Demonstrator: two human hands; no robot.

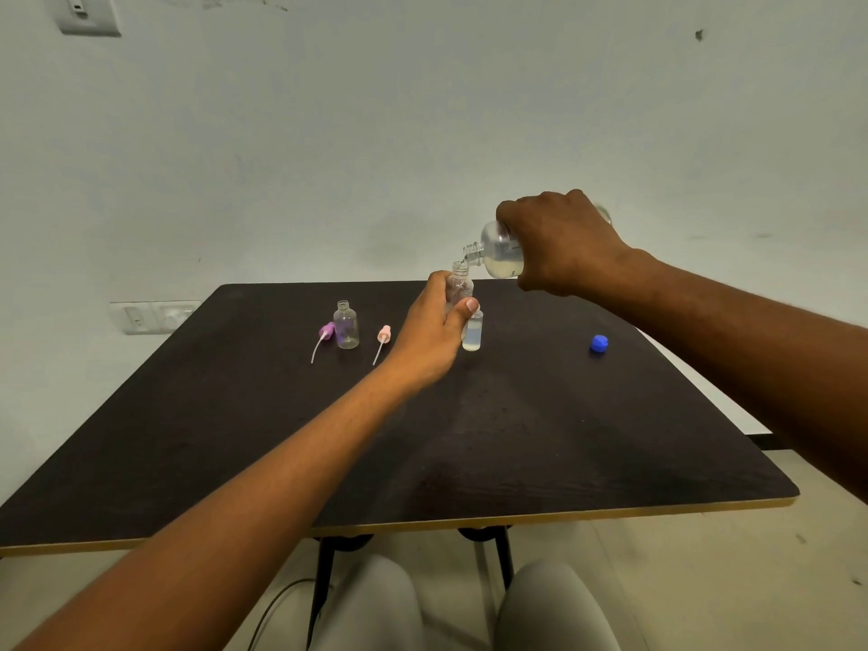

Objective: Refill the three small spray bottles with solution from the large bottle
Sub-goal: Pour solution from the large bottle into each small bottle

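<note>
My right hand (563,246) grips the large clear bottle (499,253), tilted with its open neck pointing left and down; cloudy liquid lies in its lower side. Its mouth sits just above the open neck of a small clear bottle (460,281), which my left hand (434,321) holds lifted above the table. Behind my left thumb a second small bottle (472,333) stands on the table, holding pale liquid. At the left stands a third small bottle (346,325), open and looking empty.
A purple spray top (326,332) and a pink spray top (383,335) with dip tubes lie on the dark table (516,439) beside the left bottle. A blue cap (599,343) lies at the right. The wall stands close behind the table.
</note>
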